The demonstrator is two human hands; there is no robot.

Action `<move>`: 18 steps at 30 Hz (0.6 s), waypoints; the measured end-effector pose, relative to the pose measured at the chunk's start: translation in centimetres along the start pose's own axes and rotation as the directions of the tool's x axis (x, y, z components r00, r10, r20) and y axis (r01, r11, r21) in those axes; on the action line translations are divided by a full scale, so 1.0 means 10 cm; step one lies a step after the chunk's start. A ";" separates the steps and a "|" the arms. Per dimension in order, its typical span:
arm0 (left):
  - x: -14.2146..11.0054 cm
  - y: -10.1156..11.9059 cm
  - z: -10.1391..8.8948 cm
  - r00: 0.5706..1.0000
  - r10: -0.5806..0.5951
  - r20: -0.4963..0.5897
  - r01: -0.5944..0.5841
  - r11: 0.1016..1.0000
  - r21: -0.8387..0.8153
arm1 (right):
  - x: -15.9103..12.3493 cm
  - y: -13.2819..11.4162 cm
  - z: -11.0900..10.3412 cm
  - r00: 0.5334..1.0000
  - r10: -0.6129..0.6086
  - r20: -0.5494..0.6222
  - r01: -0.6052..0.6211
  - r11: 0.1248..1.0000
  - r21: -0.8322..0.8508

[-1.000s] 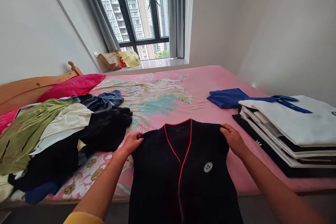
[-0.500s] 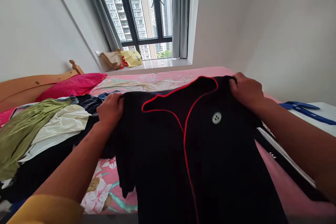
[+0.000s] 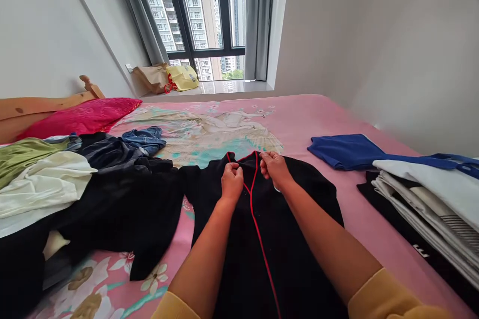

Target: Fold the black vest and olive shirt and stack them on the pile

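Observation:
A black short-sleeved top [image 3: 295,239] with red piping along its neckline and front edge lies spread on the bed, neck towards the window. My left hand [image 3: 232,179] pinches its collar on the left side of the neckline. On the other side, my right hand [image 3: 274,165] grips the red-edged collar between thumb and fingers. Most of the top's round badge is covered by my right hand and wrist.
Left of the top lies a loose heap with black clothes [image 3: 127,204], a cream garment [image 3: 48,184], an olive garment [image 3: 22,159] and jeans [image 3: 144,139]. To the right are a stack of folded clothes [image 3: 430,204] and a blue garment [image 3: 344,149]. A red pillow [image 3: 82,119] rests by the wooden headboard [image 3: 45,104].
The black top has gone from being held up by its shoulders to lying on the bed. Both hands have moved inward from the shoulders to the collar.

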State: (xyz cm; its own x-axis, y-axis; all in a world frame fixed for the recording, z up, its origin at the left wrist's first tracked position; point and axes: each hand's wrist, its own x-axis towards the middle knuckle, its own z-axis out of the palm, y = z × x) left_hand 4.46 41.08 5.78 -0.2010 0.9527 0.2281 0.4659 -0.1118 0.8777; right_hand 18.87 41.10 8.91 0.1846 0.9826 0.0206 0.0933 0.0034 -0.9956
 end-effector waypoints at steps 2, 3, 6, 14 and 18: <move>-0.13 -0.25 0.09 0.999 -0.013 0.052 0.012 1.000 0.015 | -0.05 0.28 0.14 0.997 0.041 0.059 -0.040 0.999 -0.028; -0.18 -0.36 0.11 0.997 -0.011 0.082 0.010 1.000 0.019 | -0.09 0.41 0.17 0.995 0.062 0.083 -0.058 0.997 -0.052; -0.26 -0.58 0.08 0.979 0.021 0.202 -0.023 1.000 0.008 | -0.17 0.67 0.15 0.991 0.002 0.136 0.036 0.962 -0.272; -0.14 -0.49 -0.06 0.886 -0.010 0.464 -0.051 0.991 0.120 | -0.17 0.62 0.11 0.966 0.122 0.229 0.127 0.549 -0.826; -0.16 -0.42 -0.08 0.886 -0.025 0.463 -0.100 0.965 0.243 | -0.22 0.53 0.15 0.959 0.160 0.234 0.148 0.421 -0.895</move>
State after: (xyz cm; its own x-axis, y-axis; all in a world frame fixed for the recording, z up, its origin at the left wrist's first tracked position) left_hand 2.19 39.77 2.09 0.2090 0.9778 -0.0151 0.6791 -0.1340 0.7217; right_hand 17.49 39.20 3.43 -0.0370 0.9862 -0.1613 0.9421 -0.0194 -0.3347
